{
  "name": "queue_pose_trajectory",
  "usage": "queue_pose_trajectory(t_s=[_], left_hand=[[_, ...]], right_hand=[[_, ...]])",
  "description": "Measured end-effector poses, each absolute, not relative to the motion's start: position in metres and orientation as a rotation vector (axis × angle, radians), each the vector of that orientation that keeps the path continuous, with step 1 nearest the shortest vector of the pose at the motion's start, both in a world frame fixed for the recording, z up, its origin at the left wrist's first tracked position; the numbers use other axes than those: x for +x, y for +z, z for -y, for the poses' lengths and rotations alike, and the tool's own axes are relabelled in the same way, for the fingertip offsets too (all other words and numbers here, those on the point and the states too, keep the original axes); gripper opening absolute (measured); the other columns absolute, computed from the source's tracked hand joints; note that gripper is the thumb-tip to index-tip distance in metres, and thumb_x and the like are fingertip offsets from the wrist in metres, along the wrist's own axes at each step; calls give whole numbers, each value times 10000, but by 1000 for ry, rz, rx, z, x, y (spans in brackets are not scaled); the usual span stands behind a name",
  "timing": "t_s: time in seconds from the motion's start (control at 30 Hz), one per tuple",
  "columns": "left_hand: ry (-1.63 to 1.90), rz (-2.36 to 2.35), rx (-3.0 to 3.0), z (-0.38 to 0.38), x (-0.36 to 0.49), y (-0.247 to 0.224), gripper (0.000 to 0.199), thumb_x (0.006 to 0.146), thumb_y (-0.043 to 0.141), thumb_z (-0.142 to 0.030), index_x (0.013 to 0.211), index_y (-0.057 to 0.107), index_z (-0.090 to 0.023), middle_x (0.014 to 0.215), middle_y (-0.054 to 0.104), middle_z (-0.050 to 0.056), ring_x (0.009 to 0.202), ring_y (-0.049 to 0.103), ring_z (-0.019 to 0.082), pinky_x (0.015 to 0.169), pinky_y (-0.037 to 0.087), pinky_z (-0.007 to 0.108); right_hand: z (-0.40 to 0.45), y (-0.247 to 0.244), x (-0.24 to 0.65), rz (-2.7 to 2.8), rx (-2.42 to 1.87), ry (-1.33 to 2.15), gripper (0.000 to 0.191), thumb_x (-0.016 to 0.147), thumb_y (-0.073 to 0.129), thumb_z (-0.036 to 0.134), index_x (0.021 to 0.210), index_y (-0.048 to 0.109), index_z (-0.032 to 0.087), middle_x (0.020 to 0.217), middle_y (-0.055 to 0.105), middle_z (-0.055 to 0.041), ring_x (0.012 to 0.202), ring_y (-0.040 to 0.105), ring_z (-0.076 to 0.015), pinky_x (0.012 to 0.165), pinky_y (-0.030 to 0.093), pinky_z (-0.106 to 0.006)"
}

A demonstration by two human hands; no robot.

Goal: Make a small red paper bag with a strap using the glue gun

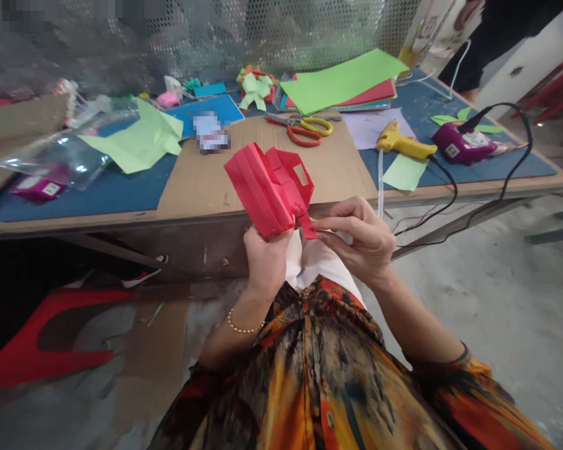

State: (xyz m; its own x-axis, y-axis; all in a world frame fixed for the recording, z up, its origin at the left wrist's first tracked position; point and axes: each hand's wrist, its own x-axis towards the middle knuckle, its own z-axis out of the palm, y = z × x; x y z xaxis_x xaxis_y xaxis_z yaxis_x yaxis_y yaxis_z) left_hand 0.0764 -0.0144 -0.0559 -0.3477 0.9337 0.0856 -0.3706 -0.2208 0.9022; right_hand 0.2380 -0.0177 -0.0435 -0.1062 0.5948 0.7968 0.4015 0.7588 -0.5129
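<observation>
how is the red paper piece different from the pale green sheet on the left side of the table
The red paper piece is folded into a boxy shape; the pale green sheet is mostly spread out. The left hand grips the red paper piece and the right hand pinches its strip; the pale green sheet lies unheld. Both look like creased paper.

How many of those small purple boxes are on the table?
2: one purple box at left, by the clear plastic bag; another purple box at right, beside the yellow glue gun. Others may be hidden.
</observation>
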Motion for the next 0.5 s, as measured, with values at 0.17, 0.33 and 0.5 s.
queue_pose_trajectory(t_s=[0.17, 0.33, 0.5], left_hand=[[1689, -1036, 833, 17, 76, -58, 397, 629, 1025, -393, 784, 745, -159, 745, 723, -6, 682, 654, 117, 663, 561, 245], [1694, -1037, 881, 20, 79, -56, 400, 653, 1009, -450, 804, 756, -180, 771, 739, 3, 750, 706, 153, 742, 610, 286], [1704, -995, 851, 22, 83, -51, 417, 608, 1032, -455, 777, 758, -190, 783, 744, 0, 728, 687, 141, 725, 608, 282]], right_hand=[[20, -40, 228, 1661, -788, 256, 113, 999, 771, 360, 932, 830, 290, 837, 698, -29, 735, 617, -170, 624, 497, -331], [22, -37, 218, 1488, -950, 520, 434, 982, 721, 637, 783, 730, 252, 720, 618, -11, 682, 550, -168, 611, 438, -338], [21, -39, 214, 1383, -990, 694, 525, 893, 763, 744, 744, 696, 244, 697, 609, 9, 643, 517, -146, 600, 389, -328]])
